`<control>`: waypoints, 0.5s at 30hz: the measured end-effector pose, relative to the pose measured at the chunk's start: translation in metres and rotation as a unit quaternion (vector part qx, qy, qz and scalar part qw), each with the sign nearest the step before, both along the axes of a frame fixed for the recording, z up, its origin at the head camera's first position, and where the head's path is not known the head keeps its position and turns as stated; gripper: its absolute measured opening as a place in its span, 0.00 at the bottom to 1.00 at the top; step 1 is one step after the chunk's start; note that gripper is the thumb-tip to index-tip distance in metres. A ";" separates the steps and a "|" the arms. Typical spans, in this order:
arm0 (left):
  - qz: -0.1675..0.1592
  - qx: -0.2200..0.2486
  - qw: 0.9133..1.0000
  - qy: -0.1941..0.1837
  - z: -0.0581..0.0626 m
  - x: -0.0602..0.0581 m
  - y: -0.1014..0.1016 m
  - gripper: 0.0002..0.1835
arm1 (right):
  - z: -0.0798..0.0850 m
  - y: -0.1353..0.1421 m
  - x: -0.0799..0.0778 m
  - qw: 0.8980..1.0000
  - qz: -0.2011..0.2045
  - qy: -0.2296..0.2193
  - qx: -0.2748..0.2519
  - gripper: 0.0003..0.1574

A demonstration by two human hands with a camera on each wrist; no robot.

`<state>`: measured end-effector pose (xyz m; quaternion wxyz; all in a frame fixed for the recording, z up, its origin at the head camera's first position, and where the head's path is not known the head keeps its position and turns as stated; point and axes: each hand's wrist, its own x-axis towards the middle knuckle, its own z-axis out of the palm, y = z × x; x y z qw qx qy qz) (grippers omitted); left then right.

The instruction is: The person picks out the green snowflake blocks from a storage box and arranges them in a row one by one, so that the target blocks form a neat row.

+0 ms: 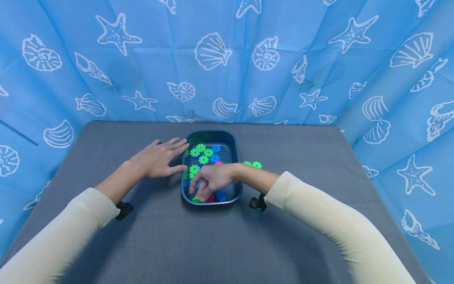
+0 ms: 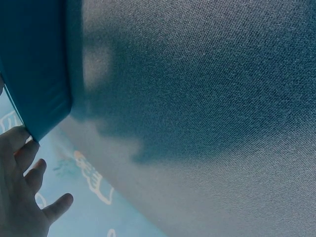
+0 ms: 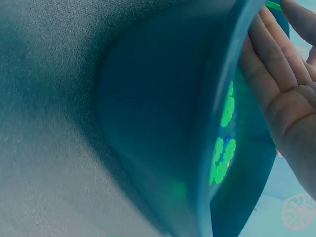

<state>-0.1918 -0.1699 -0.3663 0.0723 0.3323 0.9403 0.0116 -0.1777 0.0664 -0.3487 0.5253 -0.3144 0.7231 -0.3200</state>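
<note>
A dark blue tray [image 1: 239,185] holds several notched plastic discs, flower-like, in green, blue and pink. My left hand [image 1: 161,157] is at its left side, fingers stretched out and fingertips right at the rim. In the left wrist view, the left hand [image 2: 22,182] touches the edge of the tray [image 2: 37,74] with spread fingers. My right hand [image 1: 216,177] reaches in over the near part of the tray and pinches a green disc [image 1: 196,200] by the near-left corner. The right wrist view shows only a sliver of that green disc [image 3: 273,5] by the thumb.
Joined green discs [image 1: 257,164] lie on the grey tabletop [image 1: 170,244] just right of the tray, partly behind the right forearm. Inside the tray are more green discs [image 1: 203,159], a blue disc [image 1: 221,196] and a pink disc [image 1: 211,198]. A blue curtain [image 1: 227,79] with shell prints surrounds the table.
</note>
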 end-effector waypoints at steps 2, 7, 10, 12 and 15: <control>0.000 0.001 1.000 0.000 0.000 0.000 0.000 0.42 | 0.002 0.003 0.000 1.000 0.000 0.008 -0.010 0.23; 0.003 0.003 1.000 -0.005 0.000 0.000 0.000 0.42 | 0.010 0.013 -0.002 1.000 -0.002 0.028 -0.012 0.24; 0.005 0.004 1.000 -0.007 0.000 0.000 0.000 0.42 | 0.014 0.021 -0.003 0.999 -0.012 0.029 -0.014 0.23; 0.005 0.003 1.000 -0.007 0.000 0.000 0.000 0.42 | 0.016 0.026 -0.004 0.999 -0.019 0.030 -0.018 0.23; 0.006 0.002 1.000 -0.008 -0.001 0.000 0.001 0.42 | 0.017 0.035 -0.006 0.998 -0.031 0.041 -0.023 0.21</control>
